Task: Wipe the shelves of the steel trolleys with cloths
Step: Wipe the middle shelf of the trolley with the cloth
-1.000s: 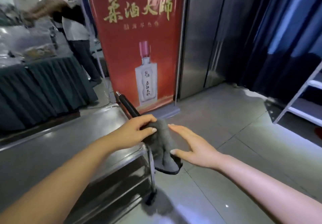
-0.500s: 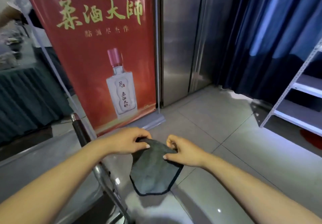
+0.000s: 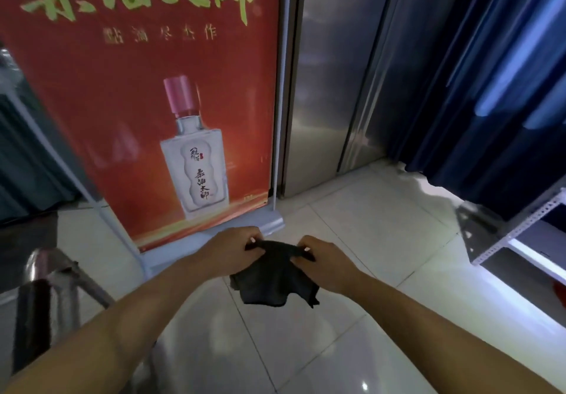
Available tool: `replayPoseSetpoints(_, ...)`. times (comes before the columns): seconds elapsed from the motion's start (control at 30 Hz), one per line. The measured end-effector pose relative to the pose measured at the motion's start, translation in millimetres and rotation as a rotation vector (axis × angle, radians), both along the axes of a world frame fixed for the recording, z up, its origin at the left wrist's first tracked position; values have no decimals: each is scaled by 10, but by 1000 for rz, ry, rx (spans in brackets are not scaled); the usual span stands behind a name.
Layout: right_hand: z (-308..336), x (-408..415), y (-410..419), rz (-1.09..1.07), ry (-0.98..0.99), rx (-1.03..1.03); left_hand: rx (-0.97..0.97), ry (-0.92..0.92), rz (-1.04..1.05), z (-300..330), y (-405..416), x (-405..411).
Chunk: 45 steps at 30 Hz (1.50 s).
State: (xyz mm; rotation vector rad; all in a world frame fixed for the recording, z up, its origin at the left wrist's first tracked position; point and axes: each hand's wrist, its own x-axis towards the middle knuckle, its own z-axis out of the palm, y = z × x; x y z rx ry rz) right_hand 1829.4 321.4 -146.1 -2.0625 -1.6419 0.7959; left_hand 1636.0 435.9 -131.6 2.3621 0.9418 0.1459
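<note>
A dark grey cloth (image 3: 272, 280) hangs in the air over the floor tiles, held up by its top edge. My left hand (image 3: 232, 249) pinches the cloth's upper left corner. My right hand (image 3: 321, 262) pinches the upper right corner, so the cloth is stretched between both hands. The steel trolley (image 3: 52, 274) shows only at the lower left, as a steel frame tube with a black handle grip (image 3: 30, 323). Its shelves are out of view.
A red standing banner (image 3: 147, 102) with a bottle picture stands straight ahead on a grey base. Steel doors (image 3: 330, 87) are behind it, a dark blue curtain (image 3: 490, 87) to the right. A white metal rack (image 3: 520, 240) stands at the right edge.
Both hands lifted the cloth off the trolley's corner and brought it up over the floor, gripping its top corners. The view swung right, so the trolley slid off to the left.
</note>
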Motion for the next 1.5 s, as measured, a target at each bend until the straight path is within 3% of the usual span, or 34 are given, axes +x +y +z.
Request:
replayPoseSetpoints(0.17,-103,359,1067,56,96,41,-35,55,362,-241,759,406)
replayPoseSetpoints(0.3,-214,404,1854,161,289,58,-328,-89,748,-276,1310,575)
replayPoseSetpoints(0.47,-265,36,2663,492,615,-25,-701,-648,1202,-259,1711,262)
replayPoseSetpoints(0.53,-268,-238,2956,575,610,-106,-754,-913,1355,-235,1815,62)
replayPoseSetpoints(0.6,-310,-561,3231,660,611,-193,-729,-1054,1449,-195,1954,-196)
replayPoseSetpoints(0.77,-316,-1330,3915,922,636,-245,-413,-837,1363,-215,2276,-1083)
replayPoseSetpoints(0.83,-283,-1534,4237,988,585,-227,-368,-817,1372,-215,2418,-1406)
replayPoseSetpoints(0.93,-239,-1765,4741,986,392,-37,-329,-711,1378,-106,2648,-1783)
replayPoseSetpoints(1.03,-176,-2002,5182,996,336,39,-365,-740,1370,73,2849,-2069)
replayPoseSetpoints(1.2,-173,-2534,5846,1197,432,-199,-461,-780,1361,216,3248,-2537)
replayPoseSetpoints(1.33,-193,-3062,6311,1202,571,-445,-459,-948,1567,150,3498,-2849)
replayPoseSetpoints(1.4,-158,-3356,6483,1288,569,-460,-436,-1026,1658,139,3564,-2967)
replayPoseSetpoints(1.5,-127,-3820,6646,1391,538,-474,-321,-952,1862,126,3588,-3144)
